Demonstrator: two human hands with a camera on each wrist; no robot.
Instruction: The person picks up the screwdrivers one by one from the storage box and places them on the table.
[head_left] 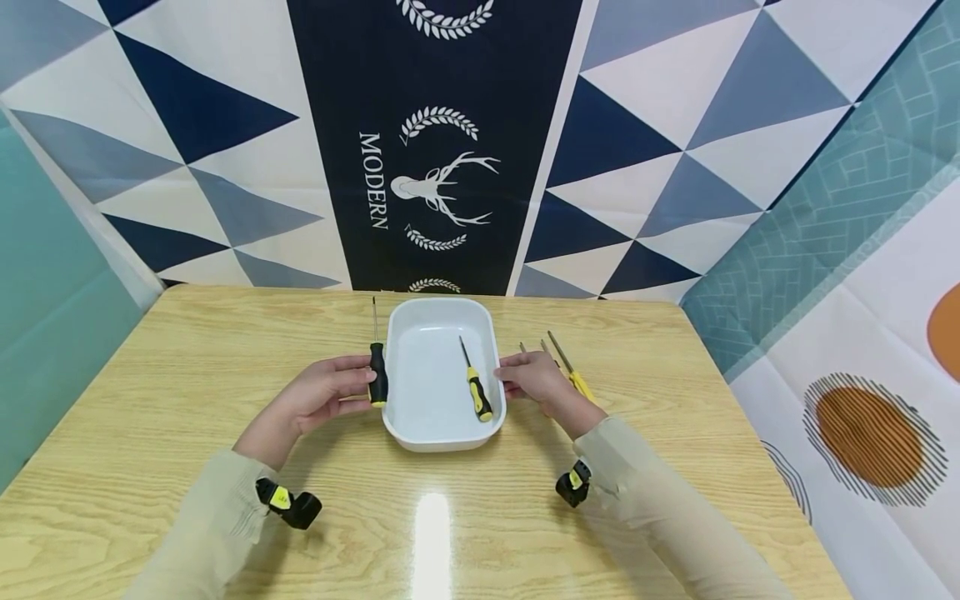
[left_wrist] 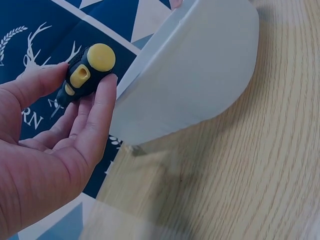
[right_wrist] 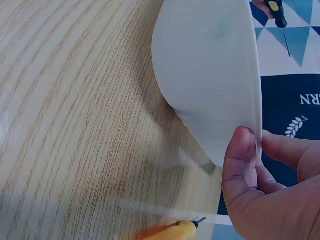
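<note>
- White tray point(head_left: 420, 383) stands near the middle of the table's point(head_left: 225, 358) far edge, one screwdriver point(head_left: 476, 390) lying inside
- Left hand point(head_left: 328, 392) grips a second screwdriver point(head_left: 381, 392) just beside the tray's left rim; a firm hold should keep its shaft clear of the tray
- Right hand point(head_left: 534, 379) pinches the right rim, best kept steady
- Yellow-handled tools point(head_left: 581, 385) lie toward the table's right edge
</note>
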